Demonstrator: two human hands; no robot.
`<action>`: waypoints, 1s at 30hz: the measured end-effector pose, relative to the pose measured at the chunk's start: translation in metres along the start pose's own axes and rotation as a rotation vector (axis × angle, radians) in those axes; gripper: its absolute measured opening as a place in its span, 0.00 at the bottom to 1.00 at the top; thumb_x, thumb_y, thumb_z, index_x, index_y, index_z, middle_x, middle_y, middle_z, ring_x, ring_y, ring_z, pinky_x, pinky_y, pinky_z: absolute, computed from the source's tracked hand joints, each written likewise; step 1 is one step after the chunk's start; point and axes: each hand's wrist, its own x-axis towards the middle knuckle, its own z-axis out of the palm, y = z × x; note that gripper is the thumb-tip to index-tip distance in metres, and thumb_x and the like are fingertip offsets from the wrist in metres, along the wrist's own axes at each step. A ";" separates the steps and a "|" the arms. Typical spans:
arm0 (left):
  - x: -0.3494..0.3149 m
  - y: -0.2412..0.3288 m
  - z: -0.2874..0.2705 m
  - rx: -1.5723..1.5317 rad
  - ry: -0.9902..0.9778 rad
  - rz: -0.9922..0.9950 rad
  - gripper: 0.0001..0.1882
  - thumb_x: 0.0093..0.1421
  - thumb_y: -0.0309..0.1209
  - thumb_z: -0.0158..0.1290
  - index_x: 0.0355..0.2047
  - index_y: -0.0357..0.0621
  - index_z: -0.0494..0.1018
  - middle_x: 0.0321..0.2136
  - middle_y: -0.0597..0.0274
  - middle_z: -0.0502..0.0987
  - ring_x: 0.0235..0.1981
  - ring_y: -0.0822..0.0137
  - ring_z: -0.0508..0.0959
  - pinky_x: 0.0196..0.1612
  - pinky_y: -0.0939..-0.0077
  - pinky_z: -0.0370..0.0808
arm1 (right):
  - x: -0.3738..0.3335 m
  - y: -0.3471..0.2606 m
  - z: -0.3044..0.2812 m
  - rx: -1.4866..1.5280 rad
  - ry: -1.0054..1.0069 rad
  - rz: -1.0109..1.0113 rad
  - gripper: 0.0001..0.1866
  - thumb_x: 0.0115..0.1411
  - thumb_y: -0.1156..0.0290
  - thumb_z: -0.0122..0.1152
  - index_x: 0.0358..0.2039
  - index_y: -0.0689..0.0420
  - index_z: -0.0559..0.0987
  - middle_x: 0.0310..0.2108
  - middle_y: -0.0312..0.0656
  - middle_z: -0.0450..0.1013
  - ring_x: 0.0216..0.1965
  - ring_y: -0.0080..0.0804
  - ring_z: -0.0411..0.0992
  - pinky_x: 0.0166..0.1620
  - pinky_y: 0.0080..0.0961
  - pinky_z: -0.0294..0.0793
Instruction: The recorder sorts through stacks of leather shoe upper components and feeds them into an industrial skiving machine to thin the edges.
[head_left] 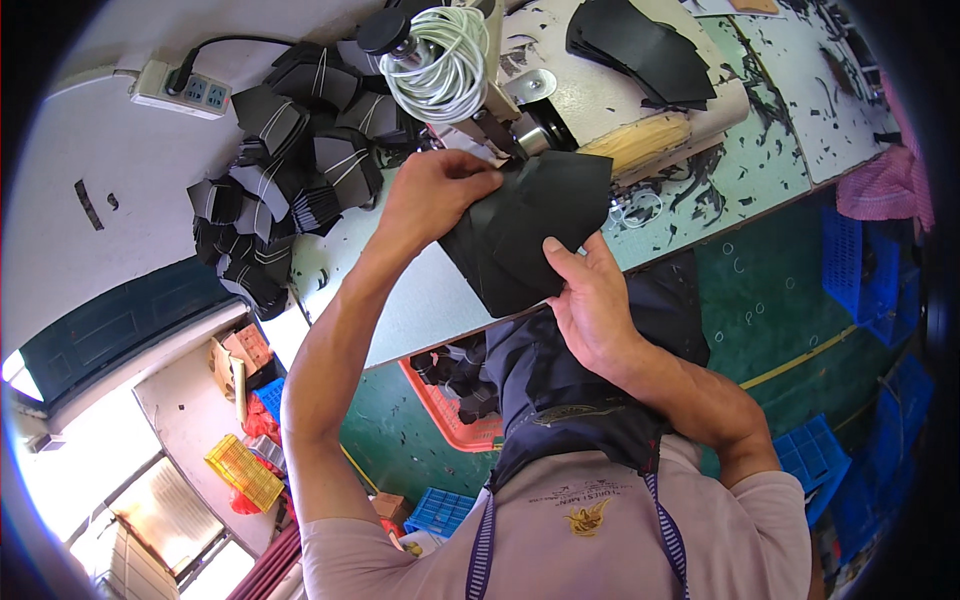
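Observation:
Several flat, black leather-like pieces (550, 215) lie fanned in a loose stack at the table's near edge, close to the machine. At their upper left edge my left hand (435, 195) is closed, thumb and forefinger pinching the material just below the metal head of the machine (540, 125). On the lower right side, my right hand (595, 305) grips the stack, thumb on top and the other fingers partly hidden underneath.
Tied bundles of black pieces (305, 150) are heaped on the left. Another black stack (645, 50) rests on the machine's bed, with scraps (690, 190) around it. A coil of pale cord (445, 65) hangs on the machine. Below sits a red basket (465, 430).

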 end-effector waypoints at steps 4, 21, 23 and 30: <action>0.001 -0.006 0.002 -0.117 0.020 0.015 0.22 0.57 0.37 0.61 0.47 0.35 0.80 0.41 0.55 0.83 0.40 0.68 0.80 0.45 0.73 0.74 | 0.007 -0.005 -0.002 -0.031 0.056 -0.036 0.20 0.68 0.77 0.51 0.60 0.58 0.64 0.56 0.45 0.70 0.56 0.37 0.72 0.60 0.38 0.73; -0.007 -0.023 0.000 -0.384 -0.037 0.048 0.15 0.59 0.33 0.61 0.42 0.35 0.81 0.32 0.63 0.83 0.32 0.76 0.78 0.38 0.81 0.73 | 0.008 -0.008 -0.011 0.038 0.068 0.008 0.22 0.65 0.81 0.52 0.60 0.58 0.67 0.55 0.43 0.71 0.57 0.33 0.71 0.62 0.35 0.70; -0.009 -0.021 0.002 -0.424 -0.034 0.005 0.15 0.59 0.33 0.61 0.42 0.35 0.81 0.33 0.63 0.83 0.33 0.76 0.78 0.39 0.80 0.73 | 0.003 -0.009 -0.012 0.044 0.002 0.042 0.20 0.65 0.81 0.52 0.58 0.58 0.68 0.54 0.43 0.72 0.56 0.34 0.72 0.62 0.35 0.70; 0.006 -0.011 0.006 -0.127 0.009 -0.019 0.19 0.58 0.33 0.60 0.49 0.37 0.79 0.40 0.62 0.82 0.37 0.74 0.78 0.42 0.79 0.73 | 0.002 -0.008 -0.005 0.088 0.026 -0.028 0.18 0.64 0.82 0.52 0.55 0.59 0.70 0.53 0.43 0.73 0.55 0.33 0.72 0.61 0.34 0.70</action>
